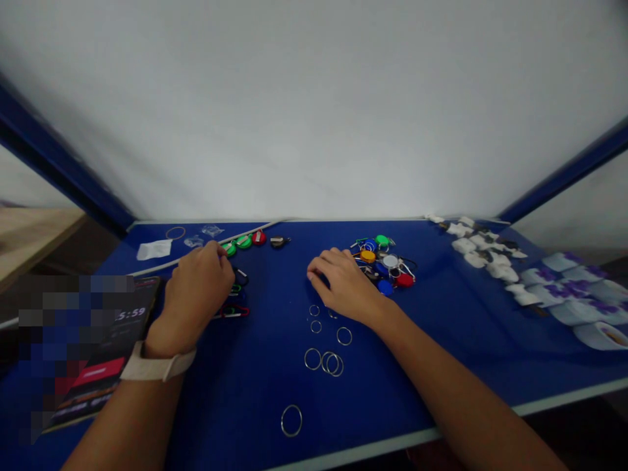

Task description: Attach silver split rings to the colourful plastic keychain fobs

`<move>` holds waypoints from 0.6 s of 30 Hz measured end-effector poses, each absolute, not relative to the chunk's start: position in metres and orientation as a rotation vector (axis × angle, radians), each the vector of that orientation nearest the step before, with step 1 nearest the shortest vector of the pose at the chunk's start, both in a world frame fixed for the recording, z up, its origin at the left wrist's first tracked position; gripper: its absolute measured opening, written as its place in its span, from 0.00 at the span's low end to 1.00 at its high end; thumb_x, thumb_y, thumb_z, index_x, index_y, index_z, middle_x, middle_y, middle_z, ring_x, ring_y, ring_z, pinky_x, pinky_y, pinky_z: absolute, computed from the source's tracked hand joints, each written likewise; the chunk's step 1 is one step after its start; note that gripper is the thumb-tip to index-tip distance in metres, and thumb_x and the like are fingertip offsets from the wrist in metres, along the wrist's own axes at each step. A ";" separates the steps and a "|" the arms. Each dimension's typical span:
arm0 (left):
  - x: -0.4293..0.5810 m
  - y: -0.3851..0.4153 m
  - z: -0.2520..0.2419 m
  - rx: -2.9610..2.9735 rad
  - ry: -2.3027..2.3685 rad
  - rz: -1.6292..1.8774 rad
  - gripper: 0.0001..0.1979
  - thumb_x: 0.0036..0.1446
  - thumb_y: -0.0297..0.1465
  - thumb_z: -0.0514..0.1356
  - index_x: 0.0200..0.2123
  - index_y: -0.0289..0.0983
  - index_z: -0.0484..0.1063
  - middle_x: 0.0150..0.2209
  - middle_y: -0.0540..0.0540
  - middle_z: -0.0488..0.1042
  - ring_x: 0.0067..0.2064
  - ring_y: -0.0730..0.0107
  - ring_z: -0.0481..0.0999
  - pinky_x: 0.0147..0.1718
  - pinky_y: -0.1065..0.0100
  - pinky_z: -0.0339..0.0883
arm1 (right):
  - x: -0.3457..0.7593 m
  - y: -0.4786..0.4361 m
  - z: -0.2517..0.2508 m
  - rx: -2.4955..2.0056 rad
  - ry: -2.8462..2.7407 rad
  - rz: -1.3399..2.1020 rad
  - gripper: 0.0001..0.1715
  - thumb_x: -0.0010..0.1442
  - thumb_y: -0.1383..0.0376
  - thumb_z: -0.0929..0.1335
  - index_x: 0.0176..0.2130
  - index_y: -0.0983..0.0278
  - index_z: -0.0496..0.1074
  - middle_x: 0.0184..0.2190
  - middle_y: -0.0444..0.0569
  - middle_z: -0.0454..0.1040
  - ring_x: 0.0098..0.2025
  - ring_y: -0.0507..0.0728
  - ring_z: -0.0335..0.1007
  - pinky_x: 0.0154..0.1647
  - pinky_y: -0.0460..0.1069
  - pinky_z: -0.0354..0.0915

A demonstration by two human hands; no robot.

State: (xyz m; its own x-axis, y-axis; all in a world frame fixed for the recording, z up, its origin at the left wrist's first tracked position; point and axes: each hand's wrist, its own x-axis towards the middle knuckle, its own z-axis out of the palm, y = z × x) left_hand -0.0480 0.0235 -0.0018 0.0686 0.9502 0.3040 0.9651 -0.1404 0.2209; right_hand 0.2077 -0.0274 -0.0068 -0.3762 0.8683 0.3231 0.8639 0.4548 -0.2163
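My left hand (201, 281) is closed, its fingers curled under and mostly hidden, beside a row of retractable badge reels. In that row are green reels (244, 242), a red reel (259, 237) and a black reel (278, 241). Just right of its wrist lie carabiner clips, among them a red carabiner (238, 312). Palm down, my right hand (343, 281) has bent fingers with the thumb apart, and nothing shows in it. It rests left of a pile of colourful badge reels (390, 261). Small split rings (316, 326) and larger split rings (313, 359) lie below it.
A phone (110, 347) lies at the left, partly blurred out. Behind it are a white packet (154, 250), clear plastic scraps (193, 241) and a thin band (175, 233). White wrapped pieces (490, 258) and white-purple cups (572, 294) stand at the right. A white wall (314, 131) closes the back.
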 end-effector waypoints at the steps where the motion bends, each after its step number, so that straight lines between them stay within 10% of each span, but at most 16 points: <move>1: -0.048 0.024 -0.003 -2.277 -2.033 -0.567 0.12 0.61 0.30 0.51 0.39 0.34 0.73 0.31 0.34 0.76 0.33 0.46 0.78 0.33 0.53 0.67 | 0.206 -0.029 -0.007 -1.453 -2.343 0.026 0.09 0.67 0.65 0.64 0.37 0.63 0.72 0.35 0.50 0.74 0.41 0.60 0.66 0.46 0.55 0.55; 11: -0.040 0.030 0.002 -2.404 -1.948 -0.648 0.12 0.59 0.27 0.51 0.41 0.33 0.74 0.37 0.38 0.80 0.41 0.54 0.79 0.45 0.55 0.72 | 0.211 -0.027 -0.005 -1.482 -2.365 0.009 0.11 0.68 0.66 0.63 0.36 0.64 0.72 0.36 0.49 0.74 0.40 0.58 0.66 0.47 0.53 0.55; 18: -0.024 0.026 -0.014 -2.806 -1.276 -0.685 0.25 0.66 0.27 0.47 0.65 0.29 0.60 0.66 0.34 0.62 0.67 0.54 0.61 0.65 0.51 0.57 | 0.207 -0.029 -0.005 -1.454 -2.393 -0.019 0.12 0.69 0.66 0.62 0.37 0.64 0.73 0.36 0.50 0.74 0.41 0.58 0.65 0.46 0.53 0.55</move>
State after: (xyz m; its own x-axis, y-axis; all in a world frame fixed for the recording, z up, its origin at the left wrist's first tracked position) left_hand -0.0243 0.0256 -0.0142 0.5794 0.7215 0.3793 0.7146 -0.6734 0.1894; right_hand 0.2066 -0.0288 -0.0051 -0.4186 0.8595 0.2933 0.8640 0.4764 -0.1632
